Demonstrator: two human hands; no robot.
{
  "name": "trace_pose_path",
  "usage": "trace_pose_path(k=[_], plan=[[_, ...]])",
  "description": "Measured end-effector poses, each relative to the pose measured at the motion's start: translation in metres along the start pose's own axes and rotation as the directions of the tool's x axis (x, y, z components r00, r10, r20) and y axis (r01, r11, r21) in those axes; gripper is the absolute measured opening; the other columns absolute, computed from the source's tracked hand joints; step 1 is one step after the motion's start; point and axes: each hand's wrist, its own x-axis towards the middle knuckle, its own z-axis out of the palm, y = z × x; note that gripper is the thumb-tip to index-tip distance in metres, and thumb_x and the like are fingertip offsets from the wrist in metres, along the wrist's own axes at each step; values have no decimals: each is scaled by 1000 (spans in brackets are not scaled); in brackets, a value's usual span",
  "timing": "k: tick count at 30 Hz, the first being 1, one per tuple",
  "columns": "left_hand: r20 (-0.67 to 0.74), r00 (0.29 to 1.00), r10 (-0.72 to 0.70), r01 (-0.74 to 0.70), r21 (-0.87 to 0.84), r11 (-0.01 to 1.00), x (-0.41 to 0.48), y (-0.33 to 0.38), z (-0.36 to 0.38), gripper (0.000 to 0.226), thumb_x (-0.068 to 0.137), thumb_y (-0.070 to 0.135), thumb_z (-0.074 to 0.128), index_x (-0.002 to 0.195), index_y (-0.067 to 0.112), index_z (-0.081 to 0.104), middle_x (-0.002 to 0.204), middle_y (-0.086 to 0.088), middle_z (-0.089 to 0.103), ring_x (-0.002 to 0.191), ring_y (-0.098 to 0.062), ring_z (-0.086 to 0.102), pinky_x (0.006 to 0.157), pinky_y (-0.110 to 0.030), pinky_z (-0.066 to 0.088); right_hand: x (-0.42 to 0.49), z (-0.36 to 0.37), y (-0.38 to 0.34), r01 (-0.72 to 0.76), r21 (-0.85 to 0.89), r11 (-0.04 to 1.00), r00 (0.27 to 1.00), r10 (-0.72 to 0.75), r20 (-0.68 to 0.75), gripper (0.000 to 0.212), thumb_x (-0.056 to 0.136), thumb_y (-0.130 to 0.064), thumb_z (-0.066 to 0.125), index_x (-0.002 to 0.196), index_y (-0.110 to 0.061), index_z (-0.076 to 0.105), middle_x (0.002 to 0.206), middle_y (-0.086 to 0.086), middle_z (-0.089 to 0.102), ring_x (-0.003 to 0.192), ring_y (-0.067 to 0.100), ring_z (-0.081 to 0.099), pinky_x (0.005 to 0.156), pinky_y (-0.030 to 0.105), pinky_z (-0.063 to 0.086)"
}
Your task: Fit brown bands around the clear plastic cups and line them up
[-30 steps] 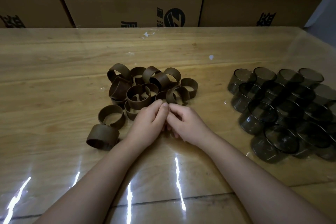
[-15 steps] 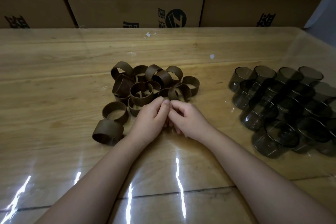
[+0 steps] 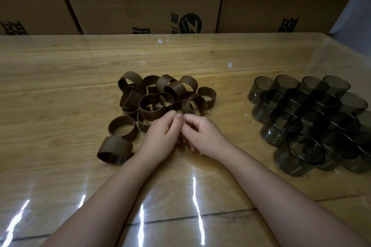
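Observation:
A heap of several brown bands (image 3: 153, 106) lies in the middle of the wooden table (image 3: 60, 86). Two more bands sit apart at its left: one stands on its rim (image 3: 122, 128), the other lies on its side (image 3: 114, 151). Several dark clear plastic cups (image 3: 313, 122) are clustered at the right, none with a band. My left hand (image 3: 161, 136) and my right hand (image 3: 205, 136) rest on the table just in front of the heap. Their loosely curled fingers touch each other. I see nothing held in either hand.
Stacked cardboard boxes (image 3: 144, 12) form a wall along the table's far edge. A glossy clear sheet covers the tabletop and reflects light near the front edge. The table's right corner (image 3: 329, 36) is at the back right.
Both hands stay together in the same place before the heap. Only the view has shifted slightly.

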Motion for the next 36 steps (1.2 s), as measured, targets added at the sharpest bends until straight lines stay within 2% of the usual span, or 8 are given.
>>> trace_pose_path(k=[8, 14, 23, 28, 32, 36], plan=[[-4, 1000, -11, 11, -15, 1000, 0, 0, 0, 28, 99, 28, 39, 75, 27, 53, 61, 7, 55, 56, -1, 54, 52, -16, 43, 0, 0, 0, -3, 23, 1000, 1000, 3, 2, 24, 99, -26, 49, 81, -12, 58, 58, -16, 59, 44, -1, 52, 37, 9, 33], [-8, 1000, -11, 10, -19, 1000, -1, 2, 0, 29, 100, 24, 40, 74, 27, 52, 59, 8, 54, 55, 1, 54, 51, -13, 42, 0, 0, -3, 18, 27, 999, 1000, -18, -5, 27, 99, -24, 50, 73, -22, 56, 57, -17, 59, 43, -1, 52, 37, 8, 34], [-4, 1000, -13, 13, -11, 1000, -1, 4, -1, 29, 100, 23, 39, 75, 26, 53, 61, 8, 54, 56, 1, 54, 52, -13, 42, -1, -1, -4, 19, 19, 1000, 1000, -19, 8, 25, 100, -25, 49, 78, -17, 58, 56, -19, 59, 45, -3, 53, 38, 7, 34], [9, 1000, -14, 14, -4, 1000, -1, 4, -1, 29, 100, 23, 39, 75, 26, 52, 61, 7, 54, 56, 0, 54, 52, -15, 42, -1, 0, -2, 7, 22, 1000, 1000, -7, -3, 24, 99, -24, 50, 83, -10, 60, 58, -10, 58, 44, -2, 52, 38, 8, 34], [4, 1000, -21, 21, -6, 1000, -1, 3, 0, 28, 99, 25, 39, 74, 27, 52, 60, 7, 54, 55, 0, 54, 51, -15, 43, -2, 0, -2, 8, 0, 1000, 1000, -8, -7, 26, 99, -26, 49, 76, -18, 57, 55, -14, 58, 44, 0, 52, 39, 9, 34], [13, 1000, -27, 27, -17, 999, -1, 2, -1, 27, 99, 25, 40, 75, 24, 53, 62, 6, 54, 54, -2, 53, 51, -17, 43, -8, 0, -10, -35, -52, 998, 999, 34, -6, 26, 100, -27, 47, 76, -21, 56, 62, -7, 59, 49, 1, 53, 42, 14, 40]])
